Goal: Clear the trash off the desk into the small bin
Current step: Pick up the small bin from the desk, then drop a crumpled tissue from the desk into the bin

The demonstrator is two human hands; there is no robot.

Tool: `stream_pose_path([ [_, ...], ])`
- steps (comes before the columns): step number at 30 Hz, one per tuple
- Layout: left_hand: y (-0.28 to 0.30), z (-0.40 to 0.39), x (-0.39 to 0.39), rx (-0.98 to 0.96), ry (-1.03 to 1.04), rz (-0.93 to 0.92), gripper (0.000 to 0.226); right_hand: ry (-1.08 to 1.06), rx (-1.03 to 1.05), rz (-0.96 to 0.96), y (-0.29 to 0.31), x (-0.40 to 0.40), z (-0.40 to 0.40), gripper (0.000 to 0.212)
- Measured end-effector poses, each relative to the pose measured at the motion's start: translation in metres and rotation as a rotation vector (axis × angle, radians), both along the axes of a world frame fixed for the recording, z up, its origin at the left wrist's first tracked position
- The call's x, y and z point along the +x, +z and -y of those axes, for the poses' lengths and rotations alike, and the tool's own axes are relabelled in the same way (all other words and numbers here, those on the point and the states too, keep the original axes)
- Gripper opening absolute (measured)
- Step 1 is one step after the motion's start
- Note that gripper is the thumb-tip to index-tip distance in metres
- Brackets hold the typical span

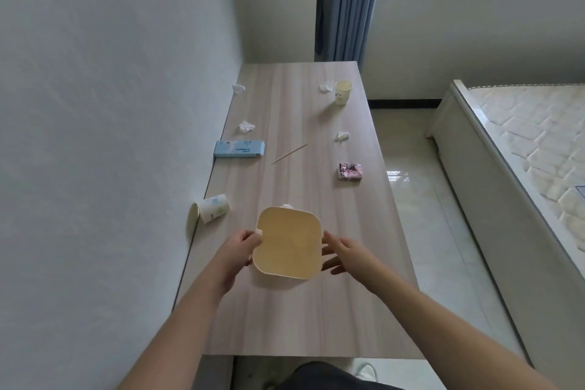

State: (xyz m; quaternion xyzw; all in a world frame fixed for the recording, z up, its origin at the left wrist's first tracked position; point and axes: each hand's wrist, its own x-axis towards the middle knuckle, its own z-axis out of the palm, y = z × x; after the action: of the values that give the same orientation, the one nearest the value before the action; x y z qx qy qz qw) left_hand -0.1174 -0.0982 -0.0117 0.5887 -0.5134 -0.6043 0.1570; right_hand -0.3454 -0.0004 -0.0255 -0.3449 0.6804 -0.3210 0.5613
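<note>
A small yellow square bin (287, 244) stands empty on the near part of the wooden desk (294, 320). My left hand (242, 247) grips its left rim. My right hand (340, 253) is beside its right wall with fingers spread, and whether it touches the wall is unclear. Crumpled tissues lie at the far left (238, 88), mid left (246, 127), far right (326, 87) and mid right (342, 136); another (287, 206) peeks out behind the bin. A paper cup (209, 213) lies on its side at the left edge. A second cup (342, 92) stands upright far right. A wooden stick (289, 154) lies mid-desk.
A blue box (239, 149) rests by the wall on the left, and a pink tissue packet (349, 171) near the desk's right edge. The wall runs along the desk's left side. A bed (519, 149) stands to the right across a tiled floor.
</note>
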Motion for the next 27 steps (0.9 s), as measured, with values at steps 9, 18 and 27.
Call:
stream_pose_path([
  [9, -0.004, -0.024, -0.047, 0.048, 0.060, -0.010, 0.045, 0.070, -0.038, -0.485, -0.052, -0.083, -0.017, 0.031],
  [18, 0.004, -0.053, -0.059, 0.127, 0.271, -0.117, 0.022, 0.545, -0.018, -0.880, -0.119, -0.094, -0.016, 0.046],
  [27, 0.006, -0.065, -0.066, 0.110, 0.335, -0.112, 0.019, 0.524, -0.008, -0.705, -0.116, -0.106, -0.023, 0.012],
])
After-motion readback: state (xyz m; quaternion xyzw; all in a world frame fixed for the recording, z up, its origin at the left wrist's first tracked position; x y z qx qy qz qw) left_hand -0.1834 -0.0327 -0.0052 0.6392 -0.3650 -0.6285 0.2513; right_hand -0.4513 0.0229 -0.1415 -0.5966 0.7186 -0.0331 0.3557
